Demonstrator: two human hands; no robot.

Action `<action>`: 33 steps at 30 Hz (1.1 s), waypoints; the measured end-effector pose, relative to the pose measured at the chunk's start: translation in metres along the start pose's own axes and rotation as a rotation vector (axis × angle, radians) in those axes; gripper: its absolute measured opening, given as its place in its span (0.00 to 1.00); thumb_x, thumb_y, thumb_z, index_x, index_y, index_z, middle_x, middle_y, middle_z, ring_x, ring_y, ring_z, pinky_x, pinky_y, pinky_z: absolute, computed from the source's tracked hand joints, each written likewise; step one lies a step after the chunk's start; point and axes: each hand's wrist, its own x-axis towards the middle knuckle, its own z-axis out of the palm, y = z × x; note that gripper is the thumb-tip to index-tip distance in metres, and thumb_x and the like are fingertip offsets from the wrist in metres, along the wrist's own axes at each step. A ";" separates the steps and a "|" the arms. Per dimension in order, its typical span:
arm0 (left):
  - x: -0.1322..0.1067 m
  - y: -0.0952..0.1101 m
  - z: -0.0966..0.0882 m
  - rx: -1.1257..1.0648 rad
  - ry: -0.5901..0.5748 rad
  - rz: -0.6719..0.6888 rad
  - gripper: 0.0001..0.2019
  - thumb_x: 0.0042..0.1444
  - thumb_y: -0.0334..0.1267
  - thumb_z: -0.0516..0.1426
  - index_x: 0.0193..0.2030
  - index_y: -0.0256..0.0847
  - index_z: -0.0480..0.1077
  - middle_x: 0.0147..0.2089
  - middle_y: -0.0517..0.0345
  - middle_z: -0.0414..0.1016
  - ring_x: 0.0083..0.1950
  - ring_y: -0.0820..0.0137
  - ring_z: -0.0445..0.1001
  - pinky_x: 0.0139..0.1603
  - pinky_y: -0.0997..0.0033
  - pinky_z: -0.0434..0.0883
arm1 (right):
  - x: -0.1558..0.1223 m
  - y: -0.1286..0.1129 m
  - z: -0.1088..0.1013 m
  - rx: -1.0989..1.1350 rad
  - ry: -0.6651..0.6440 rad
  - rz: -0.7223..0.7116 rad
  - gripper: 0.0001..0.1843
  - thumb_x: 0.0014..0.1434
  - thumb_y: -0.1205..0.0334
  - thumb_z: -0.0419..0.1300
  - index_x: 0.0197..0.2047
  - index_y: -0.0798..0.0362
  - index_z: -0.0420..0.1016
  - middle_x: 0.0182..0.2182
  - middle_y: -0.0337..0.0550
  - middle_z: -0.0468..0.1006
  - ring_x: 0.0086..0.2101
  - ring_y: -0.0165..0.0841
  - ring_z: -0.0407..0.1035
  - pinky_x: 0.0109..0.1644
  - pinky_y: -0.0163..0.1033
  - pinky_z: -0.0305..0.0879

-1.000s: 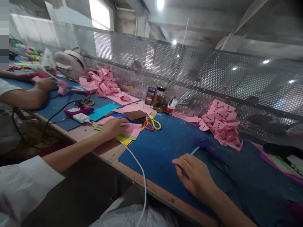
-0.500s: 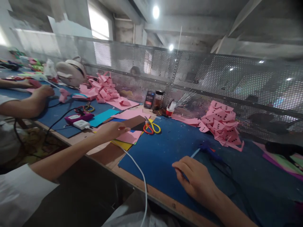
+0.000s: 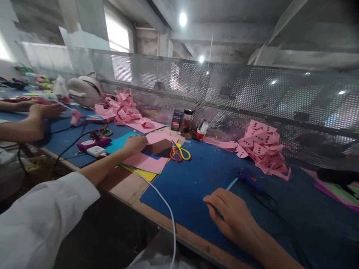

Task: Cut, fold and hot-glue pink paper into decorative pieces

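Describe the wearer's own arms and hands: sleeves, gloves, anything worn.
The left arm wears a loose white sleeve that ends near the elbow; the forearm below it is bare. The left hand has no glove, and no ring or watch shows. The right arm shows no sleeve in view, only bare forearm, and the right hand is likewise ungloved, with no jewellery visible.

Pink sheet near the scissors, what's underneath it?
Beneath the pink sheet a yellow sheet pokes out at the near edge; how far it runs, and anything below, is covered.

mesh screen | bright window | ceiling lamps
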 end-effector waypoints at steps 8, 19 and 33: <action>0.024 0.000 0.002 -0.030 0.035 -0.078 0.20 0.56 0.44 0.52 0.53 0.44 0.73 0.55 0.46 0.76 0.58 0.53 0.70 0.58 0.57 0.60 | 0.000 0.000 -0.002 -0.016 0.008 0.008 0.11 0.63 0.72 0.53 0.47 0.52 0.68 0.34 0.43 0.72 0.35 0.33 0.66 0.38 0.38 0.62; 0.044 -0.011 0.004 -0.196 -0.002 -0.154 0.25 0.50 0.46 0.61 0.55 0.38 0.72 0.54 0.44 0.76 0.55 0.52 0.72 0.52 0.62 0.67 | 0.001 0.002 -0.001 -0.007 -0.008 0.011 0.11 0.63 0.72 0.52 0.47 0.52 0.67 0.35 0.43 0.72 0.35 0.33 0.65 0.38 0.38 0.61; 0.029 -0.004 -0.069 -0.572 0.548 -0.271 0.17 0.64 0.40 0.53 0.54 0.30 0.69 0.53 0.53 0.73 0.51 0.66 0.69 0.58 0.62 0.66 | 0.002 0.006 -0.008 -0.091 0.029 0.030 0.11 0.64 0.71 0.52 0.48 0.52 0.69 0.35 0.44 0.73 0.35 0.33 0.67 0.39 0.38 0.63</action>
